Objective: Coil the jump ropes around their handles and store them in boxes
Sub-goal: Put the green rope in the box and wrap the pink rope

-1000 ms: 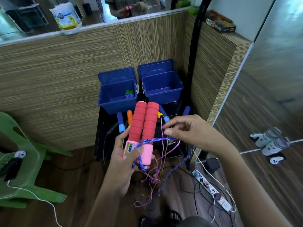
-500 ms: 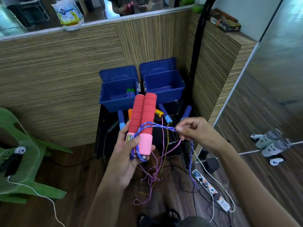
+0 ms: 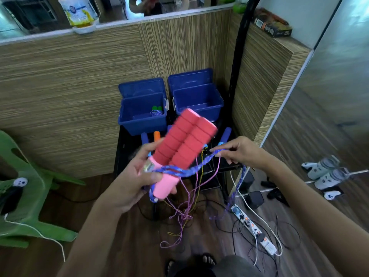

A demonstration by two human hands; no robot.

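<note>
My left hand (image 3: 137,182) grips two red foam jump-rope handles (image 3: 183,140) side by side at their pink ends, tilted to the upper right. A blue braided rope (image 3: 191,168) crosses the handles near my thumb and runs right to my right hand (image 3: 241,150), which pinches it; the rest hangs down toward the floor. Two open blue boxes stand behind: the left box (image 3: 127,116) holds a coiled rope with green handles (image 3: 156,109), the right box (image 3: 217,104) shows nothing inside. More handles, blue and orange (image 3: 156,134), lie on the black stand.
Thin pink and yellow ropes (image 3: 185,196) dangle from the black stand (image 3: 121,148). A power strip (image 3: 253,228) and cables lie on the wood floor at right. A green plastic chair (image 3: 24,196) stands at left. Wood-grain partitions close the back and right.
The red handles have tilted from upright toward the right. My right hand has drawn the blue rope further right and slightly up, wrapping it lower across the handles.
</note>
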